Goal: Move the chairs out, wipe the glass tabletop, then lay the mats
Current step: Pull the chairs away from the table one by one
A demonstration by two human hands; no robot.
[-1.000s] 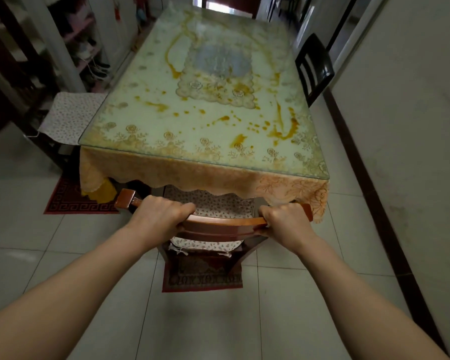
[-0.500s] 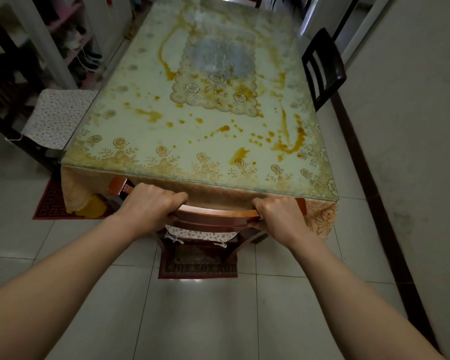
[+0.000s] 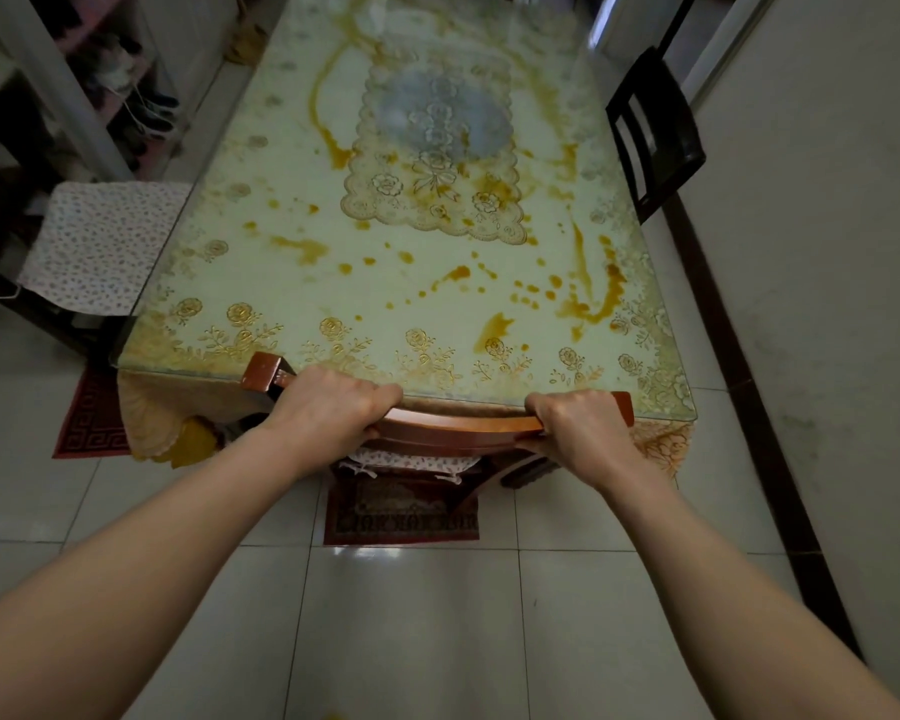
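Over at the left a cushioned chair (image 3: 100, 241) stands beside the desk (image 3: 333, 283), its seat partly under the glass edge. Nearer me, the left hand (image 3: 328, 407) is curled round the top rail of the wooden chair (image 3: 463, 426), and the right hand (image 3: 575, 426) grips the same rail near its other end. A second ago that rail stood clear of the desk; now it sits against the glass edge, the seat tucked underneath. So this chair looks pushed in, not drawn out. Orange spills (image 3: 494, 330) still streak the glass, unwiped. At the right, a black chair (image 3: 655, 142) sits close by the desk.
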